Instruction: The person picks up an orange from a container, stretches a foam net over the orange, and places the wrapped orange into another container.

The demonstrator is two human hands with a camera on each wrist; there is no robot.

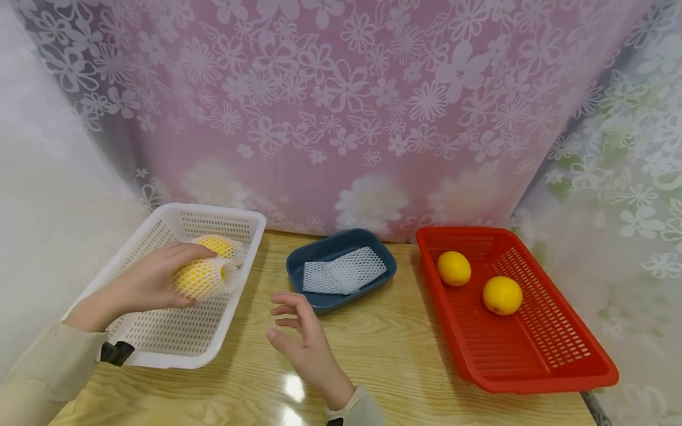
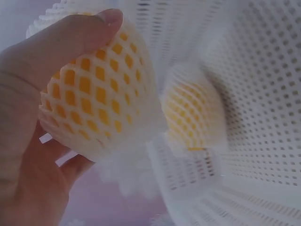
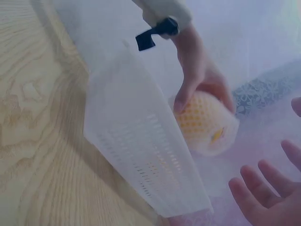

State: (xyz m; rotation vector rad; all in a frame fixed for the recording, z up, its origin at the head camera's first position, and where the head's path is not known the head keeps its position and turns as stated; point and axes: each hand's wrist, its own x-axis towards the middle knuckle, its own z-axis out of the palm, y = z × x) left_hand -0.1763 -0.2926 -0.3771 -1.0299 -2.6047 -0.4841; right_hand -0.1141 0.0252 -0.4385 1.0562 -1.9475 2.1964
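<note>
My left hand (image 1: 154, 279) grips a round yellow fruit in a white foam net sleeve (image 1: 198, 279) over the white basket (image 1: 256, 236). In the left wrist view the thumb lies across the top of this netted fruit (image 2: 89, 99) and the fingers pass beneath it. A second netted fruit (image 2: 193, 113) rests inside the basket, partly covered by the held one in the head view. My right hand (image 1: 306, 343) hovers over the table between the white basket and the blue tray, fingers loosely bent, holding nothing. Its spread fingertips (image 3: 265, 181) show in the right wrist view.
A dark blue tray (image 1: 295, 260) holds white foam net sleeves (image 1: 343, 272) at the middle back. On the right stands a red basket (image 1: 463, 349) with two bare yellow fruits (image 1: 502, 295). A flowered pink curtain (image 1: 341, 118) hangs behind the wooden table (image 1: 394, 355).
</note>
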